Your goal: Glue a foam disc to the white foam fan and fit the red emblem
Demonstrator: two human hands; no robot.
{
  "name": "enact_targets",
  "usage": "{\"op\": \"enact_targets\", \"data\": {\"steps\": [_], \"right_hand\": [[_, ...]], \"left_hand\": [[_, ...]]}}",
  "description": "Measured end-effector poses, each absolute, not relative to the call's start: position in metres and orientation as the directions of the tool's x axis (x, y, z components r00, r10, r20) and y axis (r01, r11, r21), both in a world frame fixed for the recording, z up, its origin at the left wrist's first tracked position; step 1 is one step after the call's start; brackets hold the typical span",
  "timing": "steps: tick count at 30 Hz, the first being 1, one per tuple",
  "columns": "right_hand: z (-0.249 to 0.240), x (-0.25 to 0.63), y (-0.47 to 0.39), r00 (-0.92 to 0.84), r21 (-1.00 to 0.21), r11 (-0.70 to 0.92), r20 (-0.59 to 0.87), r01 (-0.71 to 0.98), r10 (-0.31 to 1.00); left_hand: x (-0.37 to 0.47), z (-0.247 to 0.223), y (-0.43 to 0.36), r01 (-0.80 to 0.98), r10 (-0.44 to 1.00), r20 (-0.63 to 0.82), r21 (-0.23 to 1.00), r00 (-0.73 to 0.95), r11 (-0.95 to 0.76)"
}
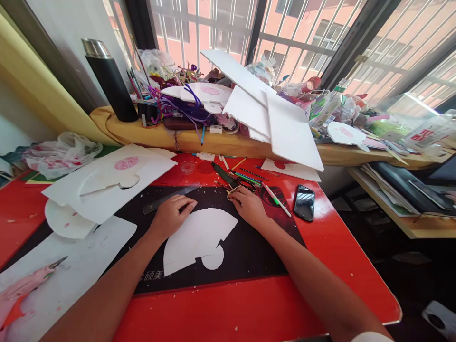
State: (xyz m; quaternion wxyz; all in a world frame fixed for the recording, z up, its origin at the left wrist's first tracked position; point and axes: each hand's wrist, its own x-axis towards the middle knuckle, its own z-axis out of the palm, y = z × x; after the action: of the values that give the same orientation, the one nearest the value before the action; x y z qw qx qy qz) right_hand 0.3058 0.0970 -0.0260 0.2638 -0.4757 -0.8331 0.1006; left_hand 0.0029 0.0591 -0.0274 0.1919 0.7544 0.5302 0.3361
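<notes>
A white fan-shaped foam board cutout (199, 232) with a rounded tab lies flat on the black mat (263, 256). My left hand (174, 213) rests at its upper left edge, fingers curled together and thumb against them; whatever they may hold is hidden. Beyond the cutout's upper right corner, my right hand (248, 205) has its fingers bent around a thin cream-coloured loop (232, 191), whose kind I cannot make out. Close to those fingers lie black-handled scissors (246, 184) and a dark green-handled tool (223, 175). A clear ruler (167, 198) lies behind my left hand.
White boards (96, 190) and a pink glue gun (30, 287) occupy the left side. Pens (280, 202) and a phone (304, 203) lie right of my right hand. Behind, the cluttered sill holds a black thermos (110, 83) and leaning foam sheets (292, 128).
</notes>
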Motion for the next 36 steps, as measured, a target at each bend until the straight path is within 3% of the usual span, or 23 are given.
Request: {"op": "enact_targets", "data": {"steps": [7,13,19,22,28,31,36], "right_hand": [[-0.021,0.31,0.08,-0.292,-0.538,0.47,0.384,0.7,0.876],[-0.024,0.3,0.073,-0.354,-0.619,0.482,0.327,0.621,0.876],[-0.027,0.306,0.079,-0.137,-0.731,0.332,0.315,0.595,0.939],[-0.028,0.307,0.076,-0.14,-0.762,0.319,0.292,0.564,0.946],[-0.03,0.307,0.08,-0.192,-0.822,0.297,0.231,0.487,0.954],[-0.031,0.309,0.084,-0.165,-0.861,0.237,0.181,0.449,0.97],[-0.03,0.31,0.085,-0.169,-0.865,0.235,0.177,0.444,0.97]], "left_hand": [[0.002,-0.028,0.06,0.671,0.937,0.298,0.659,0.181,-0.34],[0.003,-0.028,0.06,0.669,0.942,0.286,0.668,0.174,-0.326],[0.001,-0.026,0.06,0.649,0.957,0.275,0.712,0.094,-0.268],[0.0,-0.023,0.065,0.663,0.964,0.264,0.714,0.04,-0.223],[0.009,-0.001,0.105,0.798,0.953,0.263,0.537,0.151,-0.274],[0.02,0.01,0.138,0.885,0.931,0.291,0.344,0.219,-0.316],[0.035,0.012,0.189,0.93,0.932,0.228,0.172,0.282,-0.324]]}}
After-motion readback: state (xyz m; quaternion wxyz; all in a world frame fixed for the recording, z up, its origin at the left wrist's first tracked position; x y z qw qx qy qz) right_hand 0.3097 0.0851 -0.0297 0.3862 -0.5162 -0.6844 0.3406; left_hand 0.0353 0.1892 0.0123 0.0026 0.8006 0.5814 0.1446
